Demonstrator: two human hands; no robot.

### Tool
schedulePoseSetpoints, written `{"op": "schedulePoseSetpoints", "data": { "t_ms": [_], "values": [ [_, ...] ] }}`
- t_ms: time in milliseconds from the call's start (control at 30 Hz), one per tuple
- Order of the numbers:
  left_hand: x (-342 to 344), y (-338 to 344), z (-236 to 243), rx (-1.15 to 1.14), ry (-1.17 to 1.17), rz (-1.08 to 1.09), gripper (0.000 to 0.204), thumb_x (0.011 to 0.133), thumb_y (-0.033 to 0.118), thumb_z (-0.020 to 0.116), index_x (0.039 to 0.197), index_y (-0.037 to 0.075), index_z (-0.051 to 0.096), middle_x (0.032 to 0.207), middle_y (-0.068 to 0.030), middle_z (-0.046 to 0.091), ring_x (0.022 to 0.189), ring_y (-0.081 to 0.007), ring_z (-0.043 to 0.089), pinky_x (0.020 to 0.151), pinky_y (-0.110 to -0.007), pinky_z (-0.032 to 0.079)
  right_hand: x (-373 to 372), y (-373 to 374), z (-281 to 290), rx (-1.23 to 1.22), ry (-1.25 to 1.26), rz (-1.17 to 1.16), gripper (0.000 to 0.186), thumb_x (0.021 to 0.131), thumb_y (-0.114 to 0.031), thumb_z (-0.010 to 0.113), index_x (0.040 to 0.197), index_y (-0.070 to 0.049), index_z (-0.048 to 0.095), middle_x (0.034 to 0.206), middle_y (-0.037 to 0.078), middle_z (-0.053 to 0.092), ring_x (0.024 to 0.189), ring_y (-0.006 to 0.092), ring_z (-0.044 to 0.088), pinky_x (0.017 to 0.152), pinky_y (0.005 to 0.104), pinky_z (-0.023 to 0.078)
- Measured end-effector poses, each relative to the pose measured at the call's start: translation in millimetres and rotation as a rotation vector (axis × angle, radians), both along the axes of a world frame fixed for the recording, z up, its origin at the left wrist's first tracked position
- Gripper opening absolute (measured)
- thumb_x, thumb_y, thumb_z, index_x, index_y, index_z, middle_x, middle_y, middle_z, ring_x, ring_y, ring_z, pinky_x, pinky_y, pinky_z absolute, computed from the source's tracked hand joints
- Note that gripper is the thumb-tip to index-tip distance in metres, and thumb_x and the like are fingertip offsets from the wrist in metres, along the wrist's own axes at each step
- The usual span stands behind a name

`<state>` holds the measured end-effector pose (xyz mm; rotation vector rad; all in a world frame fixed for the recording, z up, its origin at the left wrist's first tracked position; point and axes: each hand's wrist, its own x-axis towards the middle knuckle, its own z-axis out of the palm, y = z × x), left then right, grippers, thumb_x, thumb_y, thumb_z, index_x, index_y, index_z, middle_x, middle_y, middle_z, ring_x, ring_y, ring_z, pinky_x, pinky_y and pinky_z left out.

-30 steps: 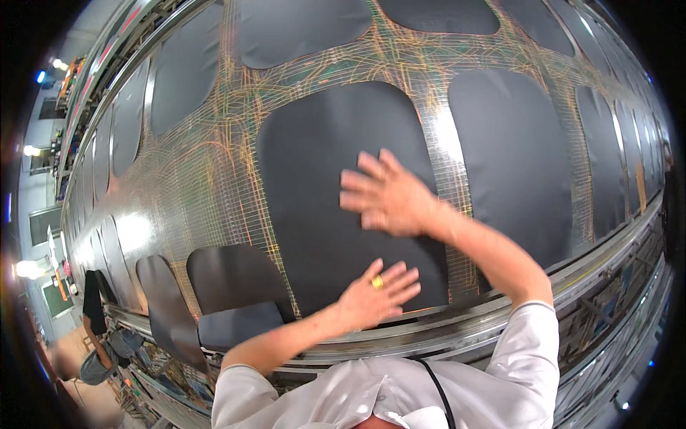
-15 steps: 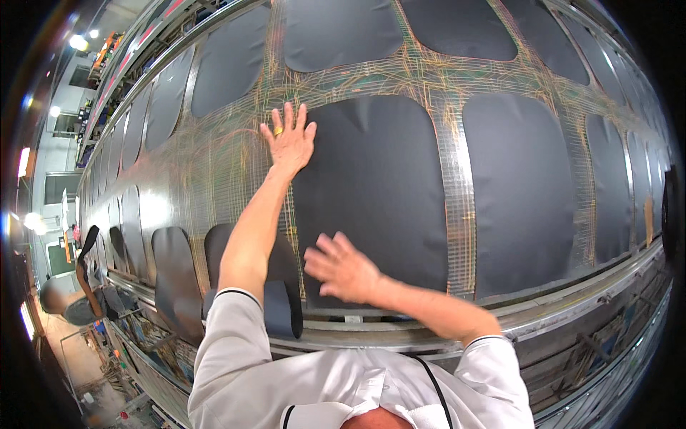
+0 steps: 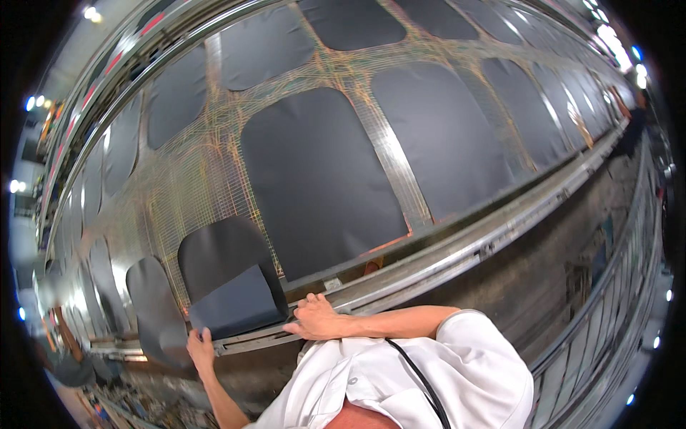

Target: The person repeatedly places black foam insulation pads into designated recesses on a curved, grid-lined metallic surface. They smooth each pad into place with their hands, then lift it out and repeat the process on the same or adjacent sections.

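Note:
A black sheet with rounded corners lies at the front edge of the long table, its near part folded back to show a bluish-grey underside. At the lower left corner of that fold, my left hand grips the sheet's edge between thumb and fingers. My right hand is over the metal rail, just right of the fold, with bent fingers apart from the thumb and nothing visible in them. Beyond the hands, a larger black sheet lies flat on the table.
Several more black sheets lie in rows on the table, over a grid of coloured lines. Another sheet hangs over the edge at left. A metal rail runs along the front. A blurred person stands at far left.
My left hand has come back from the large sheet's far left corner to the folded sheet's edge. My right hand has dropped toward the rail. The view has turned.

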<state>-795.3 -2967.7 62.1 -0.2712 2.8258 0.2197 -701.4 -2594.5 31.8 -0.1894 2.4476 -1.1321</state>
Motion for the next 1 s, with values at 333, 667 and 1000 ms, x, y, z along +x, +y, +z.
{"op": "schedulePoseSetpoints", "data": {
  "t_ms": [333,667,1000],
  "values": [
    [12.0,-43.5,-18.5,0.212,0.114,0.022,0.065,0.09,0.042,0.063,0.138,0.001,0.048,0.114,-0.0214,0.067,0.109,-0.038,0.061,0.095,-0.045,0.046,-4.9,-69.4,-0.6,-0.793,-0.419,-0.894,0.019,0.082,-0.019,0.074,0.087,-0.002,0.067,0.079,0.006,0.066,0.071,0.0149,0.065,0.062,0.0288,0.053],
    [-30.3,-98.1,-1.5,1.148,-0.303,0.32,0.031,0.089,0.025,0.072,0.11,0.003,0.067,0.097,0.0015,0.066,0.089,-0.0074,0.056,0.09,-0.028,0.043,-22.5,-61.4,11.5,-0.526,-0.569,-0.907,0.048,0.094,-0.035,0.064,0.123,0.001,0.056,0.11,0.013,0.063,0.072,0.0178,0.067,0.058,0.032,0.056],
    [14.0,-115.8,30.0,1.612,-0.176,0.457,0.05,0.099,0.049,0.052,0.093,0.003,0.071,0.114,-0.0164,0.067,0.088,-0.0216,0.062,0.086,-0.032,0.049,-2.1,-48.8,-1.3,-0.779,-0.597,-0.803,0.039,0.091,-0.032,0.063,0.063,-0.005,0.058,0.087,0.012,0.069,0.079,0.0173,0.062,0.066,0.0313,0.051]
  ]
}}
